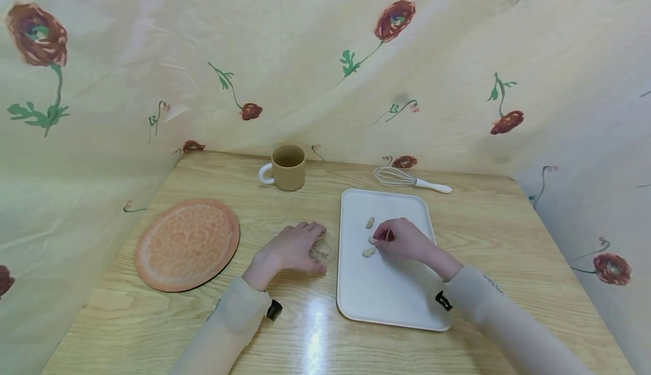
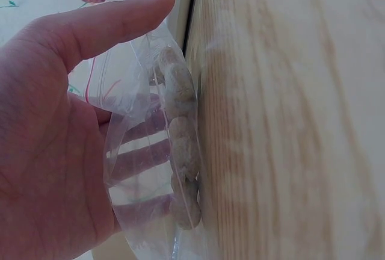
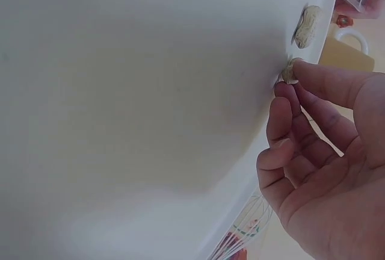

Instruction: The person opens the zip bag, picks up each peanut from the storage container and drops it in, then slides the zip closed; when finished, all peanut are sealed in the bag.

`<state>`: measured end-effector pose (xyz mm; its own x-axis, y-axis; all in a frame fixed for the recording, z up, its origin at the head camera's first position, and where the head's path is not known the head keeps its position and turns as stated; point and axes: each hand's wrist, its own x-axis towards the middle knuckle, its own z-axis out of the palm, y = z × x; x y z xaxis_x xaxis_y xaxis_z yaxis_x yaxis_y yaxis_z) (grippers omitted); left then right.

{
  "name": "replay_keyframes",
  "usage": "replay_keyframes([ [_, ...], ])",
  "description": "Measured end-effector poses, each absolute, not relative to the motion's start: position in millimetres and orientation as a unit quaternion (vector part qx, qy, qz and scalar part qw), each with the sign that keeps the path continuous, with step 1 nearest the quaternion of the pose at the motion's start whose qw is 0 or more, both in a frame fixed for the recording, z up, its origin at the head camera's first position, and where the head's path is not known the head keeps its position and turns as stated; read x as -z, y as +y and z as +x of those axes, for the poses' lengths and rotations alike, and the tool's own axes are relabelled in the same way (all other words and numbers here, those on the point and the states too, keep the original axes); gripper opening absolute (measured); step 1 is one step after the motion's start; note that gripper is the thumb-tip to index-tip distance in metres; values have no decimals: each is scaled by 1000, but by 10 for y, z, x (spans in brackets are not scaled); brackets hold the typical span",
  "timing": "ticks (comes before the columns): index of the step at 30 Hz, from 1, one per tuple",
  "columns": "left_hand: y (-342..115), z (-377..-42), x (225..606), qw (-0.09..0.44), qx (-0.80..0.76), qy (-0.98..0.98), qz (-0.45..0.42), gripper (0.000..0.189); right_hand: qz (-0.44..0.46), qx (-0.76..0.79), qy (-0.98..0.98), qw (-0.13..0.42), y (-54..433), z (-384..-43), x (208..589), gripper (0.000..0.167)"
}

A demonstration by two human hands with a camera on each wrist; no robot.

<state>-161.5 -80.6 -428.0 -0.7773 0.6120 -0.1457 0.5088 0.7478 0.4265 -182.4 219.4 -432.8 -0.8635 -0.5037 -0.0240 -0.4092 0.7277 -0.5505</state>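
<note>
Between thumb and fingertips, my right hand [image 1: 404,239] pinches a peanut [image 3: 290,70] at the surface of the white tray [image 1: 376,301]. Two more peanuts lie on the tray, a far peanut [image 1: 370,222] and a near peanut [image 1: 368,252], on either side of the pinched one. Left of the tray, my left hand [image 1: 292,251] is spread around a clear zip bag [image 2: 129,194] on the table. Several peanuts [image 2: 183,151] show inside the bag. In the left wrist view the fingers extend behind the bag, and the thumb is straight above it.
A round orange-patterned mat [image 1: 188,245] lies at the left of the wooden table [image 1: 285,341]. At the back stand a tan mug [image 1: 289,171] with a white handle and, to its right, a lying whisk [image 1: 432,186]. Flower-printed cloth [image 1: 305,53] hangs behind.
</note>
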Motion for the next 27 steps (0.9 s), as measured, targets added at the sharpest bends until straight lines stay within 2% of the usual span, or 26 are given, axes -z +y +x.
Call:
replay_keyframes([
  [12, -802, -1615, 4296, 142, -178, 927, 298, 84, -274, 279, 917, 74, 2137, -1814, 4220, 5],
  [27, -803, -1618, 4285, 139, -184, 926, 300, 83, -333, 289, 895, 74, 1605, -1806, 4001, 8],
])
